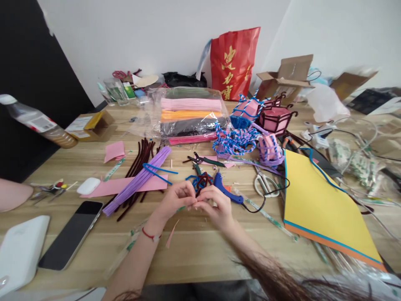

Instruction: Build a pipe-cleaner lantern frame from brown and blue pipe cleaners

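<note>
Over the middle of the wooden table, my left hand and my right hand meet with fingertips pinched together. Between them they hold a small twisted piece of dark maroon and blue pipe cleaner. A red string bracelet circles my left wrist. A blue glue gun lies just behind my right hand. A bundle of purple pipe cleaners with a loose blue one lies left of my left hand, over dark maroon ones.
A black phone and white case lie at the near left. Yellow foam sheets cover the right. Scissors, pliers, pipe-cleaner lanterns, a bag of pipe cleaners, a red bag and boxes stand farther back.
</note>
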`<state>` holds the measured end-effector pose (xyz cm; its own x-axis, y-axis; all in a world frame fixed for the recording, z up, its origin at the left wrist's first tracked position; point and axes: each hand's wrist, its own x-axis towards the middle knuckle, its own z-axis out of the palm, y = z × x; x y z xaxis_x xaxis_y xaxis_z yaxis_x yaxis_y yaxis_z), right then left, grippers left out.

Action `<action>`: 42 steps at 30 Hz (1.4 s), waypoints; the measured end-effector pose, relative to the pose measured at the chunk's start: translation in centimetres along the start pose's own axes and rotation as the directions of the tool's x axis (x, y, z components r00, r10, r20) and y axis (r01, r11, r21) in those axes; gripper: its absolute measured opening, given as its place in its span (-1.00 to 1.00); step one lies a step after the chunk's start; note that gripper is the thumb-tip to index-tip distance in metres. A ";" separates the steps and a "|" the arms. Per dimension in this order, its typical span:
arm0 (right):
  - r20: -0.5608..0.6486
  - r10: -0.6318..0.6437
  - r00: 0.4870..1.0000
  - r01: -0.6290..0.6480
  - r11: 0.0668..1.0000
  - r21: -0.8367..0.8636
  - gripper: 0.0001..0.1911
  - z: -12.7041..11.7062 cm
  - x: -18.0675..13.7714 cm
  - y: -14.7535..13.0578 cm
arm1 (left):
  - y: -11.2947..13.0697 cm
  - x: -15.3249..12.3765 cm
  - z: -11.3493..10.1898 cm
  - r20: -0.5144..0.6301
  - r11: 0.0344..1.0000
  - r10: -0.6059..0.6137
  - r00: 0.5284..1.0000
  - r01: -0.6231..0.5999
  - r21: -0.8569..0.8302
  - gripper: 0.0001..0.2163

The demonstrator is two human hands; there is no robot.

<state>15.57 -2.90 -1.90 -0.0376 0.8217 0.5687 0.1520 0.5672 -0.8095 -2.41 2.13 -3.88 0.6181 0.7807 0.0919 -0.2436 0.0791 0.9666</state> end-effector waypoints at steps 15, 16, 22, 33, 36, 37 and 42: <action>-0.138 0.036 0.990 -0.043 0.998 -0.050 -0.87 0.7 -0.5 0.4 | 1.9 0.6 2.2 -0.241 0.991 0.128 0.962 -0.111 0.080 -0.62; -0.145 0.067 0.987 -0.073 0.997 -0.036 -0.86 0.6 -0.4 0.4 | 1.9 0.6 2.2 -0.246 0.988 0.144 0.958 -0.124 0.096 -0.62; -0.061 0.272 0.960 -0.263 0.957 0.122 -0.67 0.6 0.5 0.6 | 1.8 0.4 2.2 -0.192 0.955 0.219 0.957 -0.169 0.245 -0.69; -0.278 0.431 0.859 -0.413 0.902 0.121 -0.50 -2.4 2.0 2.2 | -0.4 1.6 1.6 -0.222 0.740 0.401 0.889 -0.172 0.650 -0.73; -0.254 0.449 0.856 -0.436 0.893 0.109 -0.50 -2.1 2.0 2.6 | -0.6 1.8 1.4 -0.180 0.697 0.413 0.893 -0.183 0.693 -0.76; -0.243 0.449 0.860 -0.436 0.893 0.108 -0.50 -1.9 1.9 2.6 | -0.6 1.8 1.4 -0.179 0.686 0.424 0.888 -0.186 0.703 -0.79; -0.184 0.415 0.891 -0.400 0.909 0.114 -0.52 -1.6 2.1 2.1 | -0.4 1.6 1.1 -0.195 0.652 0.480 0.855 -0.198 0.732 -0.90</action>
<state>17.41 -0.09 -2.21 0.2110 0.9574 0.1972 0.0403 0.1931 -0.9804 -0.45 2.69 -3.85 0.2659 0.8268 0.4956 0.2656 -0.5570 0.7869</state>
